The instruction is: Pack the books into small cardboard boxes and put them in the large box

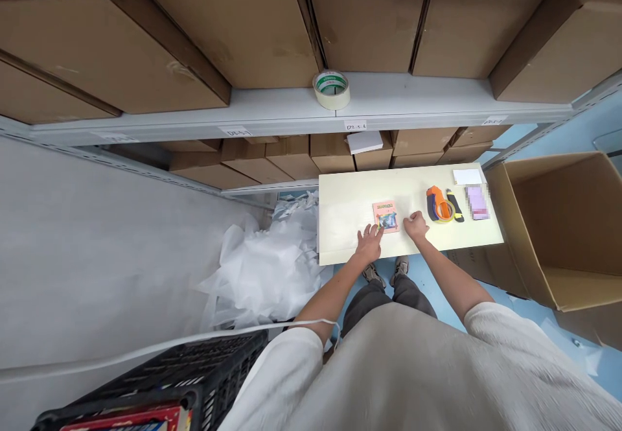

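On the cream table (345, 204) lies a small pink booklet (385, 214) with a picture on its cover. The fingers of my left hand (369, 243) are spread and rest at its lower left corner. Just right of the booklet, my right hand (416, 225) is closed against the tabletop; whatever its fingers hold, if anything, is hidden. A faint pale patch shows on the table beyond that hand, too unclear to name. Farther right are an orange tape dispenser (434, 199) and a black and yellow utility knife (454, 205).
A purple item (477, 202), partly blurred, and a white card (467, 177) lie at the table's right end. An open carton (522, 223) stands to the right. White wrapping sheets (272, 262) heap at left, near a black crate (228, 360). A tape roll (333, 97) sits on the boxed shelf.
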`<state>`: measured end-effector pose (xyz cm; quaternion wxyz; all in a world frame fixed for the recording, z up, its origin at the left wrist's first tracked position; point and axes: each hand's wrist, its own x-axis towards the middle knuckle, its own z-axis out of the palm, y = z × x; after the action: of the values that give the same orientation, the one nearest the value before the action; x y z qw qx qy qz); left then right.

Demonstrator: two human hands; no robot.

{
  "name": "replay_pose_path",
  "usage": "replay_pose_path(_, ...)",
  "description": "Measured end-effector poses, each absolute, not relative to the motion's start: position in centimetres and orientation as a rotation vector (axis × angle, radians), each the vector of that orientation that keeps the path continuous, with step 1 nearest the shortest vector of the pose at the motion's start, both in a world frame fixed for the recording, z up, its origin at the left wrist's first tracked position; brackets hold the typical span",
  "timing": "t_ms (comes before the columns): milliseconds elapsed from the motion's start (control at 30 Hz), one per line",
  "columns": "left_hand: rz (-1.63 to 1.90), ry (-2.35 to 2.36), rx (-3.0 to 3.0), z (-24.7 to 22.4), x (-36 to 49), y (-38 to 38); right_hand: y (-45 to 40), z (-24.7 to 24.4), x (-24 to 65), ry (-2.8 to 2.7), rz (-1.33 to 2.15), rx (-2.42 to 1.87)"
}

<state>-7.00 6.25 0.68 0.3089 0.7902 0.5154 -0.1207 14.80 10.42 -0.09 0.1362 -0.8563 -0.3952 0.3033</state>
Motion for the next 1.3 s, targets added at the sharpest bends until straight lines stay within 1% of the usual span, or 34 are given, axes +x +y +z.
replay_pose_path(133,-0.312,1.365,2.097,0.9,-7.2,6.3,10.1,1.0,13.3,-1.349,0.921,-2.289)
replay_pose_path(267,-0.282,1.360,2.107,0.8,-7.5,6.2,9.7,1.0,11.5,-1.618,0.922,-2.093)
replay_pose_path(400,-0.228,1.384,2.099,0.7,-7.8,6.4,9.5,0.5,10.3,-1.708,1.055,-1.974)
replay_pose_path(567,-0.110,1.431,2.092,0.9,-7.4,7.2,9.1,0.2,10.2,-1.581,1.141,-1.978)
replay_pose_path(667,-0.030,1.358,2.169,1.3,-6.9,7.8,9.0,0.0,10.4,-1.452,1.195,-1.956)
replay_pose_path(767,-0.096,1.290,2.187,1.4,-6.5,8.1,9.3,-0.4,10.6,-1.326,1.247,-1.932)
replay_pose_path(867,-0.186,1.284,2.171,1.3,-6.5,8.2,9.8,-0.6,11.1,-1.282,1.105,-2.007)
replay_pose_path(967,-0.180,1.273,2.160,1.1,-6.6,8.3,10.4,-0.8,11.6,-1.210,1.005,-2.108)
replay_pose_path(1100,-0.075,1.307,2.087,0.8,-6.3,8.4,11.3,-0.9,11.4,-0.962,1.125,-2.153)
replay_pose_path(1200,0.022,1.374,1.966,0.8,-5.8,8.6,12.0,-0.7,10.9,-0.765,1.219,-2.108)
replay_pose_path(1300,0.106,1.458,1.825,0.9,-5.3,8.9,12.3,-0.3,10.1,-0.764,1.255,-2.003)
